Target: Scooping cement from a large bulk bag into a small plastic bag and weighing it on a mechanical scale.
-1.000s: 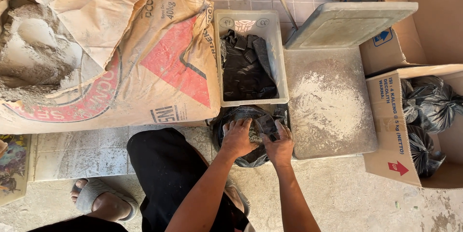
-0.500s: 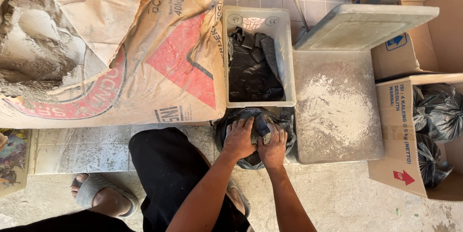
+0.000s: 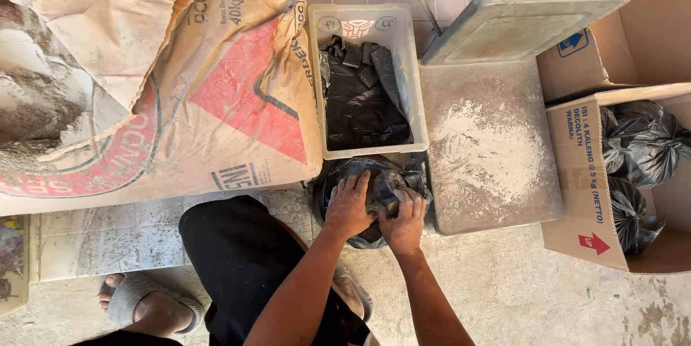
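Note:
A filled black plastic bag (image 3: 403,173) sits on the floor in front of me, below a white plastic tub. My left hand (image 3: 348,206) presses on the bag's left top, fingers curled into the plastic. My right hand (image 3: 404,222) grips the gathered plastic at the bag's mouth, just right of the left hand. The two hands touch each other over the bag's neck. The white tub (image 3: 413,94) just beyond holds several folded empty black bags (image 3: 363,98).
A big torn paper sack of grey powder (image 3: 165,80) lies at the left. A dusty grey slab (image 3: 489,144) with a tilted lid (image 3: 525,22) stands to the right. A cardboard box (image 3: 576,173) at far right holds tied black bags (image 3: 640,148). My sandalled foot (image 3: 140,299) is lower left.
My hands have drawn closer together on the bag's mouth, the right one closing on the gathered plastic. The view has shifted slightly.

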